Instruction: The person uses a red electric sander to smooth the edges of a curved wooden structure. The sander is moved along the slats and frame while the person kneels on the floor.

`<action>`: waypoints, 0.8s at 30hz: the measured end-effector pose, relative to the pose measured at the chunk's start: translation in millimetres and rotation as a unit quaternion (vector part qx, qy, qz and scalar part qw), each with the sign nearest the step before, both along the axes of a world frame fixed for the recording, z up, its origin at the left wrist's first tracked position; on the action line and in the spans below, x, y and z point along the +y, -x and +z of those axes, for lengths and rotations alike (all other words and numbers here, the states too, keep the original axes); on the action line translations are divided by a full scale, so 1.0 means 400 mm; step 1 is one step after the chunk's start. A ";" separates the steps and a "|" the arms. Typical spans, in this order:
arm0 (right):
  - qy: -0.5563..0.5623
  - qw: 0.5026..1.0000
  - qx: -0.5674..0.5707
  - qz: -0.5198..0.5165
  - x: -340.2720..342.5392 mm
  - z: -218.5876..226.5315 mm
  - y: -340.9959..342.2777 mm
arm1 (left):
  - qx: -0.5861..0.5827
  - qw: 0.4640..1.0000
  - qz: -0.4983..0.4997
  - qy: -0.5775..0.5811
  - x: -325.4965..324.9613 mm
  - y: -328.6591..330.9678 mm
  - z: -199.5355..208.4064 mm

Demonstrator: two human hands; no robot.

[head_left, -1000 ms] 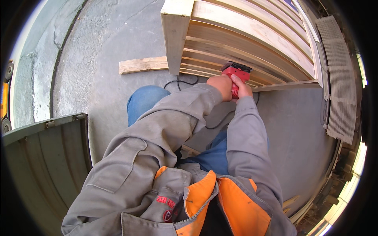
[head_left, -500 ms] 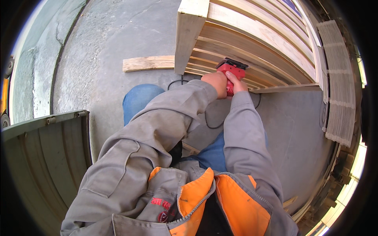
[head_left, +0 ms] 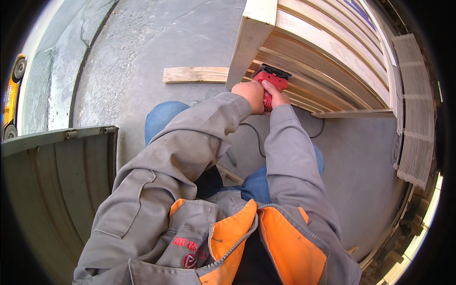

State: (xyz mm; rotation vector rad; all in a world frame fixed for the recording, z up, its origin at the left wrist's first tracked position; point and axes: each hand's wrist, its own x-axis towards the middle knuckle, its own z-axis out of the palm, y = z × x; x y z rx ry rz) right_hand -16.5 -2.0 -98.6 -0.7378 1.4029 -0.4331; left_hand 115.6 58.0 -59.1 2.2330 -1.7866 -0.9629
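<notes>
A red power sander [head_left: 274, 81] with a black base lies against the inner slats [head_left: 304, 76] of a slatted wooden frame, close to its thick near-left post [head_left: 251, 45]. My left hand [head_left: 251, 96] is wrapped round the sander's left side. On its right side, my right hand [head_left: 276, 98] grips the body, with the thumb along the top. A dark cord [head_left: 260, 142] loops on the floor below my hands. The sander hides the part of the slats it touches.
A loose wooden board [head_left: 194, 75] lies on the concrete floor left of the post. At lower left stands a green ribbed metal panel [head_left: 57, 175]. A bundle of thin pale strips [head_left: 415, 114] is at right, and a yellow wheeled vehicle [head_left: 10, 102] at far left.
Both hands have moved the sander left along the slats, nearer the post. The view has shifted, with more of the yellow vehicle showing.
</notes>
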 end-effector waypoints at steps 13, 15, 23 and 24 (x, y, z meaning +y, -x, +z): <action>0.012 1.000 0.015 -0.006 0.004 -0.015 -0.015 | 0.004 1.000 0.007 0.021 0.007 -0.012 -0.019; 0.015 1.000 0.023 0.000 0.003 -0.021 -0.014 | 0.000 1.000 0.005 0.023 0.006 -0.011 -0.019; 0.017 0.999 0.031 0.012 0.018 0.010 -0.030 | 0.003 1.000 0.014 0.014 0.011 -0.022 -0.020; 0.022 0.999 0.034 0.017 0.023 0.019 -0.037 | -0.001 1.000 0.017 0.012 0.012 -0.026 -0.021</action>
